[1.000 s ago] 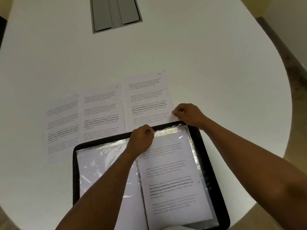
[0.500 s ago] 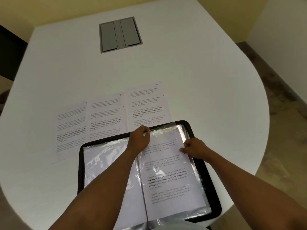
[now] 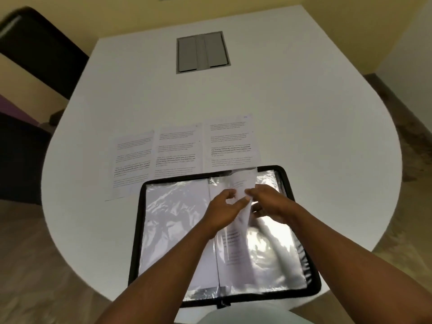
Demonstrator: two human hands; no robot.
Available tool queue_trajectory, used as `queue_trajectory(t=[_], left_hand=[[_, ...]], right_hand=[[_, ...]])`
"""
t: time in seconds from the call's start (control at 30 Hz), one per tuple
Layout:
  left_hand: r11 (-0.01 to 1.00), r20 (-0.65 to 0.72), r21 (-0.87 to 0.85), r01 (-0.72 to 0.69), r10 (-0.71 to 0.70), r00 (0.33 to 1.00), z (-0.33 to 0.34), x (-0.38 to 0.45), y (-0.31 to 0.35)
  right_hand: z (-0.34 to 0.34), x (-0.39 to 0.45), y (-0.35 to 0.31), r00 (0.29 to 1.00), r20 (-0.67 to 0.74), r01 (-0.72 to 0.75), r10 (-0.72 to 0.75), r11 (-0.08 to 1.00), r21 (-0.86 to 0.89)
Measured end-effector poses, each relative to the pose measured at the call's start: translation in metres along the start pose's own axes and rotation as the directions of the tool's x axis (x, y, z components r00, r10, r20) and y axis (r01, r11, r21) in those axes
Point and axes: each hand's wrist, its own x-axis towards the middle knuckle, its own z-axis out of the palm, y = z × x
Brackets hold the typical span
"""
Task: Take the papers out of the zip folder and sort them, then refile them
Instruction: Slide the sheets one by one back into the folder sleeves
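Both our hands meet over the open zip folder [image 3: 140, 230]: left hand [image 3: 223, 210] and right hand [image 3: 272, 203] pinch one sheet [image 3: 243, 183] between them; three papers [image 3: 177, 150] lie beyond our hands.

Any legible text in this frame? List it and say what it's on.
None can be read.
Three printed sheets on the table: paragraphs, some bold, too blurred.
Handwritten mark, top right corner of the rightmost sheet: too small.
Sheet in the zip folder: print blurred.
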Motion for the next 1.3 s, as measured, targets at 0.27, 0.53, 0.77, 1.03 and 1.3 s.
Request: queue_trajectory(t=[0.27, 0.53, 0.77, 1.03, 1.3], left_hand=[[0.998, -0.130, 0.043, 0.052, -0.046, 0.990, -0.049, -0.030, -0.015], [0.984, -0.365, -0.109, 0.142, -0.173, 0.915, -0.121, -0.046, -0.064], [0.955, -0.469, -0.101, 0.277, -0.291, 0.833, -0.159, -0.039, -0.114], [0.944, -0.515, 0.099, 0.314, -0.221, 0.828, -0.162, -0.034, -0.141], [0.803, -0.316, 0.570, 0.177, 0.015, 0.949, -0.154, -0.029, -0.167]], right_hand=[[0.067, 0.019, -0.003, 0.989, 0.143, -0.039, 0.022, 0.993, 0.114], [0.116, 0.029, 0.007, 0.982, 0.169, 0.109, -0.090, 0.988, -0.110], [0.123, 0.045, 0.042, 0.943, 0.142, 0.303, -0.302, 0.598, -0.742], [0.137, 0.061, 0.073, 0.949, 0.266, 0.298, -0.169, 0.214, -0.930], [0.162, 0.067, 0.088, 0.939, 0.291, 0.303, -0.182, 0.044, -0.952]])
